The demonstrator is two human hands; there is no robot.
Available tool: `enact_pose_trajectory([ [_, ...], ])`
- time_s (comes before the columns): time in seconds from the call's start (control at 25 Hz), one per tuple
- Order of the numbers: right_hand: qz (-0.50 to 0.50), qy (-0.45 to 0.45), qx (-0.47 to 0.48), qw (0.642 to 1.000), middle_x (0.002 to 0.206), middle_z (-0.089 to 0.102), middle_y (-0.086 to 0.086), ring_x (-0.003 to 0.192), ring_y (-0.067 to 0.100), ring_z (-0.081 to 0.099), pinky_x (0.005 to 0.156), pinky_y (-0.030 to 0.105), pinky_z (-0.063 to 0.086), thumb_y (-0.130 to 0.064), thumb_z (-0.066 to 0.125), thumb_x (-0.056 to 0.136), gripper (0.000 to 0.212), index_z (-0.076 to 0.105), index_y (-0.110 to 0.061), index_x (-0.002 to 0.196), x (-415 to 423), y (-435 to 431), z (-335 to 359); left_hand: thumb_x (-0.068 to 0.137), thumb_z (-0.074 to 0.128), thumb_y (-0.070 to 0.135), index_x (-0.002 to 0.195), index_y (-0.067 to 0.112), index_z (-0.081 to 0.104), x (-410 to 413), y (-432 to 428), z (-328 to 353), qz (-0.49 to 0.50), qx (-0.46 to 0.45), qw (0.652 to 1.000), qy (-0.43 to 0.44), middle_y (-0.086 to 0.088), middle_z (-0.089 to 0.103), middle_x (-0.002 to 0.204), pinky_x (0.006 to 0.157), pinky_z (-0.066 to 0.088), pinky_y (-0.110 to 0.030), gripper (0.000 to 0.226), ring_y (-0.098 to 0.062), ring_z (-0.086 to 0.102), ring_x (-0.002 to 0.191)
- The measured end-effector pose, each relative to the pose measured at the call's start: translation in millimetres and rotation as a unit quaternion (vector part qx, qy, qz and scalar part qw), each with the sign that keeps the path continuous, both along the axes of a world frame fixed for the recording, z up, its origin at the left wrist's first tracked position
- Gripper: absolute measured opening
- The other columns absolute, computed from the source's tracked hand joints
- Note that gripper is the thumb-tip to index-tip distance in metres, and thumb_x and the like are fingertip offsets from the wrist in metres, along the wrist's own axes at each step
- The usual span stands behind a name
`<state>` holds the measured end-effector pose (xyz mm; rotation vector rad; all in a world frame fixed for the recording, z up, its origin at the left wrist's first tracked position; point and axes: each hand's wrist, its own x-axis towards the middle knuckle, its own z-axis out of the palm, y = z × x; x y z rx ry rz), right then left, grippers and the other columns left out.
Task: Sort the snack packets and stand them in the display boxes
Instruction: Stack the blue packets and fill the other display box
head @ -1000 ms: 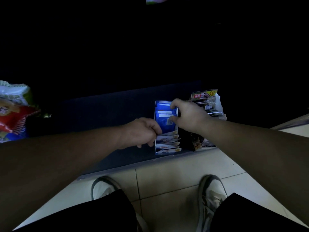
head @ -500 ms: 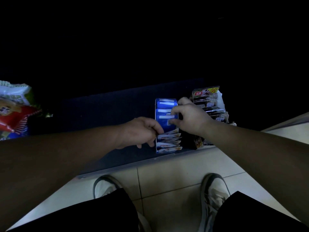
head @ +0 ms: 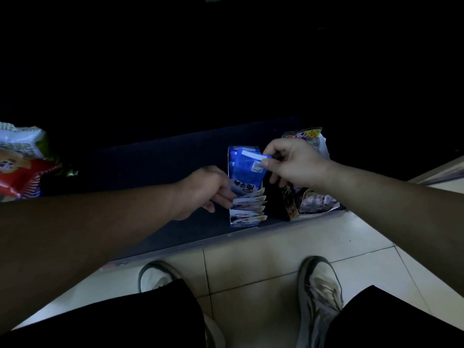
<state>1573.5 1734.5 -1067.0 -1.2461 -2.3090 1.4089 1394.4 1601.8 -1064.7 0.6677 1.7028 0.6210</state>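
Fingers [head: 273,148] of right hand [head: 295,163] have raised blue packet [head: 247,170].

A shop: snack-filled display boxes [head: 244,217] on a dark shelf [head: 155,159].

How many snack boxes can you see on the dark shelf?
3. A blue-and-white cardboard box sits in the middle, a black cardboard box stands beside it on the right, and a pale box of packets is farthest right. The dark may hide more.
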Motion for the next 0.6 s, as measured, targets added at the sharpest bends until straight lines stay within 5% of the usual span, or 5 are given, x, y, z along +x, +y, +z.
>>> enact_pose_trajectory([
  [0.16, 0.064, 0.001, -0.08, 0.995, 0.083, 0.073, 0.006, 0.081, 0.022, 0.073, 0.077, 0.035, 0.063, -0.012, 0.075, 0.091, 0.003, 0.074, -0.011, 0.088, 2.0, -9.9, 16.7, 0.105, 0.027, 0.057, 0.12, 0.032, 0.051, -2.7, 1.2, 1.3, 0.016, -0.03, 0.998, -0.059, -0.008, 0.079, 0.1, 0.073, 0.045, -0.035, 0.037, -0.024, 0.073, 0.102],
  [0.32, 0.071, -0.003, -0.148, 0.986, 0.088, 0.074, 0.009, 0.086, 0.018, 0.071, 0.086, 0.04, 0.062, -0.011, 0.076, 0.09, 0.003, 0.075, -0.014, 0.088, 6.3, -12.4, 18.7, 0.1, 0.051, 0.027, 0.128, 0.046, 0.057, -5.2, 1.9, 0.3, -0.038, 0.025, 0.998, -0.042, 0.002, 0.079, 0.104, 0.087, 0.044, -0.038, 0.034, -0.014, 0.068, 0.112],
  [0.6, -0.002, -0.001, -0.282, 0.96, 0.104, 0.075, 0.013, 0.098, 0.026, 0.074, 0.088, 0.042, 0.061, -0.028, 0.074, 0.092, 0.018, 0.076, -0.011, 0.096, 9.7, -9.7, 17.5, 0.09, 0.067, 0.007, 0.108, 0.021, 0.078, -4.6, 2.1, 3.5, -0.059, 0.02, 0.998, 0.001, 0.006, 0.076, 0.111, 0.085, 0.05, -0.028, 0.025, -0.009, 0.065, 0.111],
])
